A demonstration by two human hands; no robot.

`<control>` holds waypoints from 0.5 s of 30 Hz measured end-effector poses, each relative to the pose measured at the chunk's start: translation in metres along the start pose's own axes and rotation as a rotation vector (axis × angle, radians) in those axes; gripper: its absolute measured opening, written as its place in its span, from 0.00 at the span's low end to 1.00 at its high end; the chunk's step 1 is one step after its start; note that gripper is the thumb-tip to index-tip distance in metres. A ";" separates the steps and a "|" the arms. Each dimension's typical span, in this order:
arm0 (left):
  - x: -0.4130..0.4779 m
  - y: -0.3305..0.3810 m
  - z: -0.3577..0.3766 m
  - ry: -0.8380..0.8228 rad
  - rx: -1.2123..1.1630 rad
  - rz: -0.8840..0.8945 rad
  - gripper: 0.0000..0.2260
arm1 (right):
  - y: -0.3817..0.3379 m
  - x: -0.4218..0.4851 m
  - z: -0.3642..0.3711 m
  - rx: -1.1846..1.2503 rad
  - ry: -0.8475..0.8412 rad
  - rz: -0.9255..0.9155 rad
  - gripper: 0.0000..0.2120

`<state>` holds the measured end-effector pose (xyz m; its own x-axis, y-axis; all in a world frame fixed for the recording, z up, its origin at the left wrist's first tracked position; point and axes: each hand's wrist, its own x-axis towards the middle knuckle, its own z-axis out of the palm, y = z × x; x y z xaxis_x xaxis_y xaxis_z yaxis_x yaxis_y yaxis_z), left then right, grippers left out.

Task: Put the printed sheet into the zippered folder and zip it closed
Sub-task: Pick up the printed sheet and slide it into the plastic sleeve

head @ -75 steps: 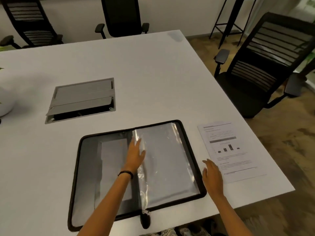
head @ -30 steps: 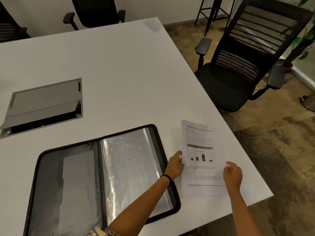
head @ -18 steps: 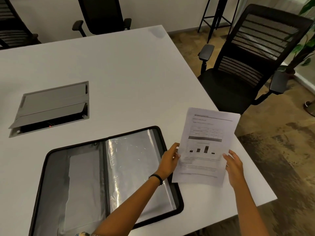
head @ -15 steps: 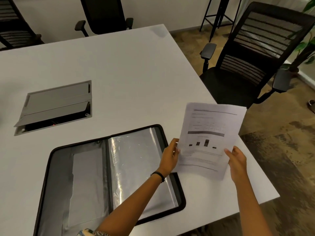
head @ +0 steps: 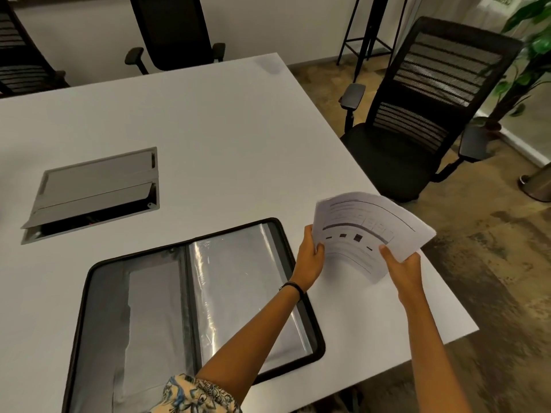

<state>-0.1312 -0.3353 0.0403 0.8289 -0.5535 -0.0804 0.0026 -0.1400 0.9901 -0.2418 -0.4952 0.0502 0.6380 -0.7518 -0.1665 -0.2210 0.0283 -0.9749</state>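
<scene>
Above the tabletop's right edge, both hands, left hand (head: 310, 257) and right hand (head: 402, 268), pinched the paper (head: 369, 231); next it needed sliding into the open folder (head: 238, 287).

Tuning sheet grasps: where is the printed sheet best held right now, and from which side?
By its two side edges near the bottom: left hand from the left, right hand from the right. The printed sheet is airborne and bowing, so two-sided support steadies it.
</scene>
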 end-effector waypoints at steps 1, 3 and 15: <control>-0.001 0.000 -0.001 0.004 -0.001 -0.002 0.16 | 0.000 -0.002 0.001 -0.024 0.003 0.006 0.22; -0.002 0.001 -0.005 0.015 0.001 -0.004 0.14 | -0.001 -0.004 0.004 -0.074 0.018 0.008 0.21; -0.021 0.015 -0.097 0.161 0.002 0.006 0.16 | -0.046 -0.013 0.053 -0.141 -0.281 -0.080 0.18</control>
<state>-0.0946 -0.2465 0.0682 0.9077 -0.4160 -0.0545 -0.0041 -0.1389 0.9903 -0.2008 -0.4513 0.0893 0.8319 -0.5359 -0.1439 -0.2496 -0.1297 -0.9596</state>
